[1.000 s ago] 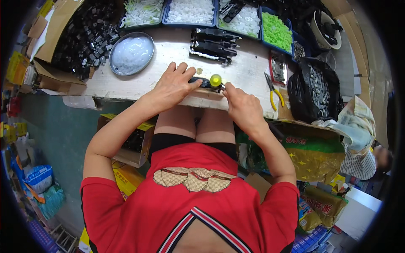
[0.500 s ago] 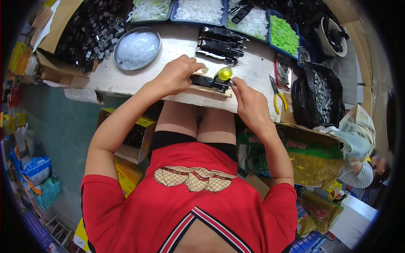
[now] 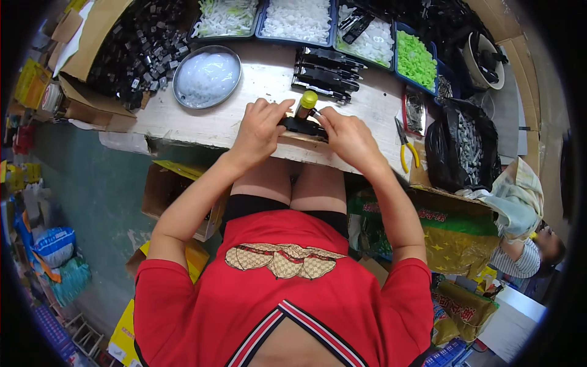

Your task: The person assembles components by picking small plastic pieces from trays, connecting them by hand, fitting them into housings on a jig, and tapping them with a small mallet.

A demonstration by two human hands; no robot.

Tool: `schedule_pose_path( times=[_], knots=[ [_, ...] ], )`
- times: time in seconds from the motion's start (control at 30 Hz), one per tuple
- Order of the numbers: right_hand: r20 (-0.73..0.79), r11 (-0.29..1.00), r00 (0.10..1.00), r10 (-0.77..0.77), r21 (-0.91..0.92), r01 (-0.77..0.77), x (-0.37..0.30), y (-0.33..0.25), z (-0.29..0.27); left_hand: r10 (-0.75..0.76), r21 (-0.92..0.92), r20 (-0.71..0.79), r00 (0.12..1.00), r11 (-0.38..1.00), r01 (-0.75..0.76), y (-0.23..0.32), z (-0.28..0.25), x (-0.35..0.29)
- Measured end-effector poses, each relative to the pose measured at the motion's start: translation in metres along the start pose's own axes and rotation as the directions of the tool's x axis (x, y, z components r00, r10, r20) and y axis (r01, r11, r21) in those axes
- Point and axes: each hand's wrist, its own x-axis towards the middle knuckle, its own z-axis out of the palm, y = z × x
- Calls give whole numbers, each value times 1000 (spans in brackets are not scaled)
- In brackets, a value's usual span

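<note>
A long black part (image 3: 304, 127) lies on a wooden strip at the bench's front edge, between my hands. An upright piece with a yellow, rounded top (image 3: 309, 100) and a darker shaft stands over it; its kind is unclear. My left hand (image 3: 259, 127) has its fingers bent, the thumb pressing against the black part's left end. My right hand (image 3: 348, 136) is closed in a pinch beside the yellow-topped piece; a small dark tip shows at its fingertips, too small to name. Several similar black assemblies (image 3: 328, 72) lie in a row just beyond.
A round metal dish (image 3: 206, 77) holds whitish, glossy stuff. Blue trays of white pieces (image 3: 298, 20) and green pieces (image 3: 416, 54) line the back. Black parts (image 3: 137, 52) pile up left. Yellow-handled pliers (image 3: 406, 147) and a black bag of metal pieces (image 3: 468, 144) sit right; another person (image 3: 520, 257) is far right.
The yellow-topped piece has gone from leaning at the black part's right end to upright nearer its middle. My right hand has moved left with it; both hands are closer together.
</note>
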Motion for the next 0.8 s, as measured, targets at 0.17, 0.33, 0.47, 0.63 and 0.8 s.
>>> schedule_pose_path(
  times=[0.17,0.33,0.47,0.63,0.8],
  knots=[
    [-117,992,992,36,128,-21,10,1,-14,102,165,-229,968,984,-65,14,18,-13],
    [-351,885,927,-133,378,271,6,-10,-1,144,213,-104,984,970,-119,38,42,-29],
    [53,996,997,-55,-64,59,25,-18,7,135,229,-98,986,967,-110,36,46,-28],
    [-107,981,986,-129,132,142,10,-23,5,173,253,-95,980,957,-144,35,45,-35],
    [-186,996,982,-9,82,24,0,6,8,223,131,-72,972,968,-212,27,34,-26]
  ],
)
